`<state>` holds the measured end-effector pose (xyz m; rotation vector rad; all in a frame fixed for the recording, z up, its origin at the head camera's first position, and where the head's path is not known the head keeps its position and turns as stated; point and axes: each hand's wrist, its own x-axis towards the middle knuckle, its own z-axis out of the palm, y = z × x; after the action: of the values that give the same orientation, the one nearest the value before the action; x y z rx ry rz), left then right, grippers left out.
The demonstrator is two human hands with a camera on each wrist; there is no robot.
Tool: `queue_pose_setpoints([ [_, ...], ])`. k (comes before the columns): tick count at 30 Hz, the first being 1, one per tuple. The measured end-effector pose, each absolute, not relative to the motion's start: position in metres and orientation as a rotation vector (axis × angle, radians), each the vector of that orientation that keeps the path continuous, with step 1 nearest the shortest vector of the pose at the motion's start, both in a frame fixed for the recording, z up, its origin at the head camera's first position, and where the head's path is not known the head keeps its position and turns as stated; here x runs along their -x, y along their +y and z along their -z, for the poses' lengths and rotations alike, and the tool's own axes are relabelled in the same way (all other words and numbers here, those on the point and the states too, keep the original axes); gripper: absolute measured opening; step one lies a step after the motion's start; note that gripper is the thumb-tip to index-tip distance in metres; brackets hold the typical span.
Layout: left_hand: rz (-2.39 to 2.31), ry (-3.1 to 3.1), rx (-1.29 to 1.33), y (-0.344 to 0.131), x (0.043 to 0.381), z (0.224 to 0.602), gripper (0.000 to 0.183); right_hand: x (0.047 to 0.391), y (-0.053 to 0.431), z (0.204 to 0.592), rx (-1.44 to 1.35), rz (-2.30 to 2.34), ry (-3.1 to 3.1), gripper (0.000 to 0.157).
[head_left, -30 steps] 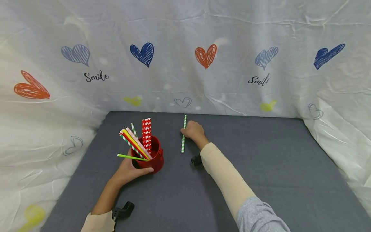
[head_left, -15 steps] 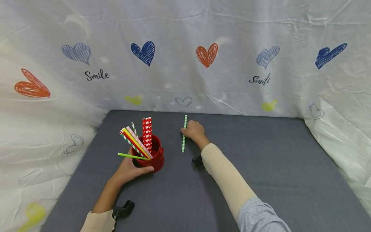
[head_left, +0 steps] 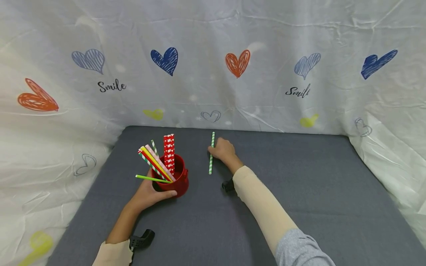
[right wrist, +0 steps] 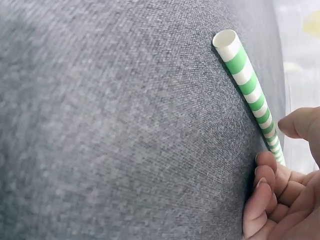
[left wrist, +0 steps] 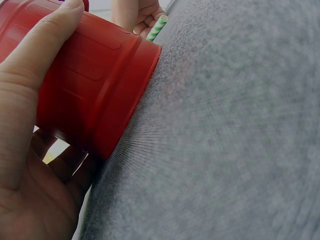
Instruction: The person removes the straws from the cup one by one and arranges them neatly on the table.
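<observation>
My left hand (head_left: pixel 148 194) grips the side of a red cup-like container (head_left: pixel 182 186). Its thumb lies across the near wall, and the other fingers reach around behind. Several paper straws (head_left: pixel 168 155) lean out of this cup: red with white marks, pink, yellow, and green-striped. A lime-green one (head_left: pixel 149 179) juts out low to the left. Right of the cup, my right hand (head_left: pixel 223 150) pinches a green-and-white striped paper straw (right wrist: pixel 252 92) lying on the grey cloth. The thumb is at the straw's middle, with the other fingers curled low beside it.
A grey cloth (head_left: pixel 299 192) covers the table. Behind and at the sides hangs a pale curtain (head_left: pixel 199 33) printed with hearts. A black wrist camera (head_left: pixel 143 239) sits on the left wrist, and another black camera (head_left: pixel 227 185) on the right.
Hardly anything differs. Both hands, the cup and the straw keep their places; the right forearm has shifted very slightly to the right.
</observation>
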<state>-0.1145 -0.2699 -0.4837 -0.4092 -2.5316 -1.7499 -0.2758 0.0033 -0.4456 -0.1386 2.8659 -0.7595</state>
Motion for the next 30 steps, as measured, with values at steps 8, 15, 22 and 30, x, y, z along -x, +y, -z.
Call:
queue_pose_setpoints([
  [8,1.754,-2.513,0.43,-0.269,0.115,0.483,0.103,0.27,0.005,0.445,0.137,0.802,2.838,0.044],
  [15,1.743,-2.522,0.416,-0.269,0.114,0.482,0.103,0.262,0.008,0.447,0.184,0.808,2.83,0.042],
  [22,1.747,-2.507,0.435,-0.27,0.116,0.485,0.103,0.251,0.012,0.445,0.234,0.854,2.763,0.036],
  [30,1.748,-2.524,0.402,-0.27,0.117,0.487,0.102,0.238,0.014,0.443,0.259,0.881,2.69,0.038],
])
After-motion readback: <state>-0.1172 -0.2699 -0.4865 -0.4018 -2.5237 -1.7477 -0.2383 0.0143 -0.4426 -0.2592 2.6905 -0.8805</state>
